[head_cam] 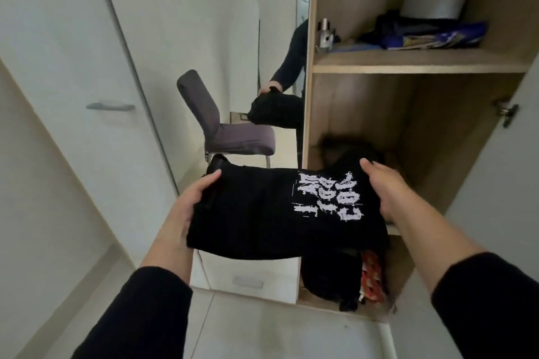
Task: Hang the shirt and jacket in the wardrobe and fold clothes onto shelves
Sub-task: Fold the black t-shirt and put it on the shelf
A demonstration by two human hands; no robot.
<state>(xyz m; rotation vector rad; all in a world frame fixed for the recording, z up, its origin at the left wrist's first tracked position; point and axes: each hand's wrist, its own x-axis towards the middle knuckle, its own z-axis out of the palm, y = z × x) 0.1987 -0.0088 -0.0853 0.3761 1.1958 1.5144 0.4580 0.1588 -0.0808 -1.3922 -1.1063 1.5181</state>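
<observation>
A folded black shirt (pixel 262 213) with white lettering lies flat between my two hands, in front of the open wooden wardrobe (pixel 309 114). My left hand (pixel 194 201) grips its left edge, thumb on top. My right hand (pixel 385 186) grips its right edge at the mouth of the middle shelf (pixel 392 230), where a dark garment (pixel 350 154) lies in shadow. The shirt's right end reaches over that shelf's front edge.
The upper shelf (pixel 408 63) holds dark and blue clothes and a white object. The bottom compartment holds black clothes (pixel 329 280) and a red patterned item (pixel 372 274). A grey chair (pixel 221 131) stands by a mirror to the left. White cabinet doors (pixel 87 96) stand on the left.
</observation>
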